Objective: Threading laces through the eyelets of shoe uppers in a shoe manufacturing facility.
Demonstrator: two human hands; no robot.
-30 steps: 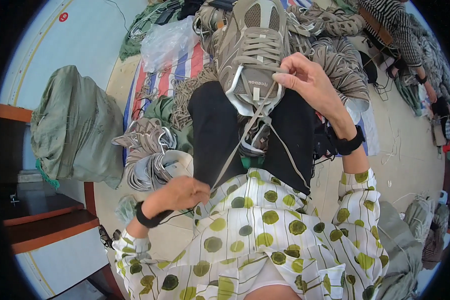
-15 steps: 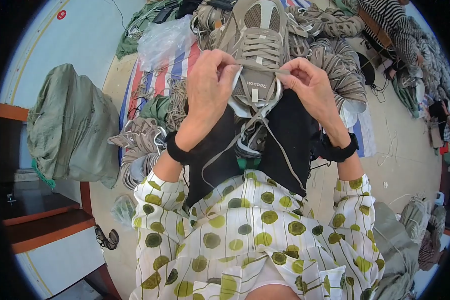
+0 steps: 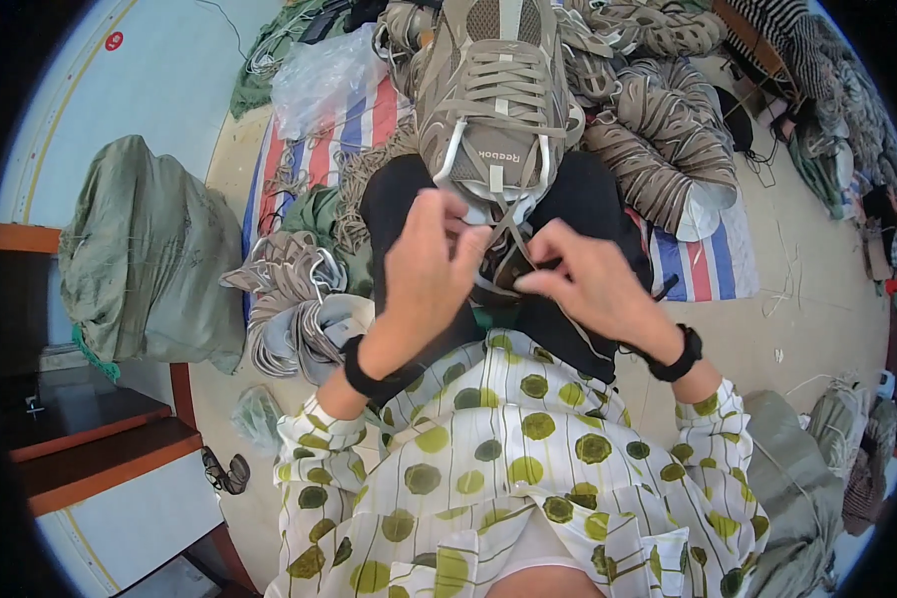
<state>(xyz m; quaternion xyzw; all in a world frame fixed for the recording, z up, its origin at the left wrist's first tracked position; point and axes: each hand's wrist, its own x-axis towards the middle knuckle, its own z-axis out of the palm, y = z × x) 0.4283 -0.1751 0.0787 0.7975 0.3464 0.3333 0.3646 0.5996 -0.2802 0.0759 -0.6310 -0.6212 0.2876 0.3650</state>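
A beige-brown sneaker (image 3: pixel 498 75) rests on my black-trousered lap, toe pointing away. Its flat beige shoelace (image 3: pixel 514 231) runs in rows over the upper, and the loose ends cross below the grey-brown tongue (image 3: pixel 496 149). My left hand (image 3: pixel 431 269) is curled left of this crossing, thumb and forefinger at one lace strand; the grip itself is partly hidden. On the other side my right hand (image 3: pixel 593 284) is bent round the other strand, its thumb below the forefinger. Both hands are apart from the shoe's body.
Bundled beige shoe uppers (image 3: pixel 658 149) lie at the right on a striped sheet (image 3: pixel 703 284), with more uppers (image 3: pixel 294 299) at the left. Loose laces (image 3: pixel 364 189) and a clear plastic bag (image 3: pixel 329 80) lie beyond. A large green sack (image 3: pixel 145 259) stands at the far left.
Both hands have come down toward my body from the lace rows near the shoe opening to the crossed loose ends. The lace strand pulled up at the eyelets now lies lower against the shoe.
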